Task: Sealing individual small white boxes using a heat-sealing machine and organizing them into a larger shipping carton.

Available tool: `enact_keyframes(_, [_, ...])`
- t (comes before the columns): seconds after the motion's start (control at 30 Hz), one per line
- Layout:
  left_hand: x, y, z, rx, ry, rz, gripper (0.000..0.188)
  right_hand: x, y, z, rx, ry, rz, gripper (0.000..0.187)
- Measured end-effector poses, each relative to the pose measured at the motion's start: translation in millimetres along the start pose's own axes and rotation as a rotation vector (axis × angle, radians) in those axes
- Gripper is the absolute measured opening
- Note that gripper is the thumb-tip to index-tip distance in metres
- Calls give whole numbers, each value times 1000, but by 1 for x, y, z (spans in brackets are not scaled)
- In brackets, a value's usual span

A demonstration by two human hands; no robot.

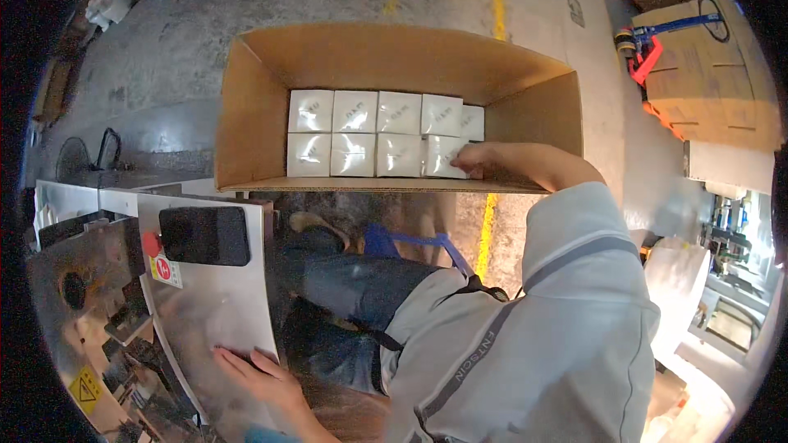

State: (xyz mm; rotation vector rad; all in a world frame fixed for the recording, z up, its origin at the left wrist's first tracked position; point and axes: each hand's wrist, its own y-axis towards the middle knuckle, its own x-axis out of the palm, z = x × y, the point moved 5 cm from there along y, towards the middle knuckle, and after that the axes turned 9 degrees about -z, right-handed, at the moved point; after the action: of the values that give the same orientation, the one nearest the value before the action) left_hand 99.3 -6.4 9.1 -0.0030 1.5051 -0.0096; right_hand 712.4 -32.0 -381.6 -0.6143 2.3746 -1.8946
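A deep cardboard carton (394,53) with its top open holds several small white boxes (355,111), set side by side in two rows. My right hand (474,161) reaches into it from the right, with bent fingers closed on the right side of a white box (443,157) in the near row. That box sits slightly askew against its neighbours. Down at the lower left, my left hand (261,373) lies flat on a metal panel (205,303), fingers stretched out, holding nothing.
A black phone (209,235) lies on the panel, beside a red button (152,244). Machinery (107,328) stands left of it. A blue stool frame (410,239) is below the carton. On brown cartons (702,74) at the far right rests a red-and-blue tape dispenser (644,53).
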Motion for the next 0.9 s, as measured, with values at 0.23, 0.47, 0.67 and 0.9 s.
enact_keyframes(0.23, [6, -5, -6, 27, 8, 18, 57, 5, -17, -19, -130, -195, 0, 54])
enact_keyframes(0.47, [1, -7, -10, 43, 118, 67, 54, 54, -83, -180, -653, -1015, 383, 44])
enact_keyframes(0.67, [-13, -11, -2, 27, -70, 112, 51, 197, -224, -280, -1064, -697, 307, 53])
enact_keyframes(0.9, [-25, -54, -25, -157, -797, 112, 42, 282, -225, -282, -877, -1107, 583, 50])
